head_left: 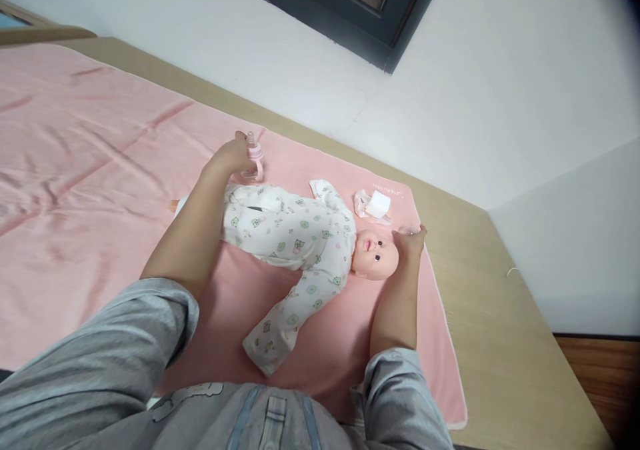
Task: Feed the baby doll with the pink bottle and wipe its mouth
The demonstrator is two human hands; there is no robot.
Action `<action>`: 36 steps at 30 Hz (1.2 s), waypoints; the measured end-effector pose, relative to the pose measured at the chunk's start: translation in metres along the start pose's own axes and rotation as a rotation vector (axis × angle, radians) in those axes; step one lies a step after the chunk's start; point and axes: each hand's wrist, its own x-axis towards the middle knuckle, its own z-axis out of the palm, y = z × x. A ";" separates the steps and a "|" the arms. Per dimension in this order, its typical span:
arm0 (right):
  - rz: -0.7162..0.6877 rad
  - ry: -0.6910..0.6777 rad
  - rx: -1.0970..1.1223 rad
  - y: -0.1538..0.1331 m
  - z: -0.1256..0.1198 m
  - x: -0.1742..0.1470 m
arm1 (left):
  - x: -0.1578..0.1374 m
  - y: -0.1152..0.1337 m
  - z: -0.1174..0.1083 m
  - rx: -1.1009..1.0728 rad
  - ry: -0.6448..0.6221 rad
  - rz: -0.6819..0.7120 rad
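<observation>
A baby doll (287, 227) in white patterned clothes lies on its back across the pink blanket (125, 170), its head to the right and one sleeve stretched toward me. Beyond the doll's legs, my left hand (234, 155) is closed around a small pink baby bottle (255, 151), which stands upright with its clear nipple bare. My right hand (411, 242) is just past the doll's head. Its fingers are closed at a small clear piece (410, 231) that looks like a bottle cap, partly hidden by the hand.
A white square pad (379, 203) rests on crumpled clear wrapping (361, 202) near the doll's head. Under the blanket is a light wooden surface (480, 290). A white wall (475, 90) with a dark-framed window (345, 10) borders its far side.
</observation>
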 end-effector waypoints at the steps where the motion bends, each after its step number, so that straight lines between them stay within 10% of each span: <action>1: 0.002 0.000 0.003 0.000 0.000 0.000 | -0.002 0.002 -0.001 0.010 0.012 -0.076; 12: -0.025 -0.052 0.078 0.000 -0.004 -0.002 | -0.009 0.034 -0.028 0.059 0.120 -0.410; 23: -0.047 -0.185 0.282 -0.017 -0.032 -0.017 | -0.045 0.137 -0.067 0.009 0.543 -0.062; 31: -0.324 0.131 0.597 -0.030 -0.040 -0.013 | -0.060 0.208 -0.032 -0.090 0.201 0.318; 36: -0.413 -0.127 0.795 -0.048 -0.043 -0.031 | -0.068 0.229 -0.011 -0.122 0.099 0.367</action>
